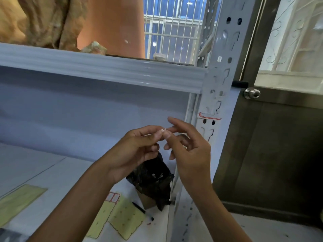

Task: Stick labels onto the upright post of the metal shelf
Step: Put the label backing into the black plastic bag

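Observation:
The pale grey upright post (221, 81) of the metal shelf rises at centre right, full of punched slots. A white label with a red border (208, 117) is stuck across the post. My left hand (138, 151) and my right hand (188, 149) meet just left of the post, below that label. Both pinch one tiny white label (162, 131) between thumb and fingertips. The other fingers of my right hand spread loosely. Yellow backing sheets (125, 222) with a few red-bordered labels (112, 197) lie on the shelf board below.
A black crumpled plastic bag (153, 180) sits on the shelf board beside the post, over a brown box. A black pen (141, 210) lies near the sheets. Another yellow sheet (19, 198) lies at left. A metal door with a round knob (251, 93) stands right of the post.

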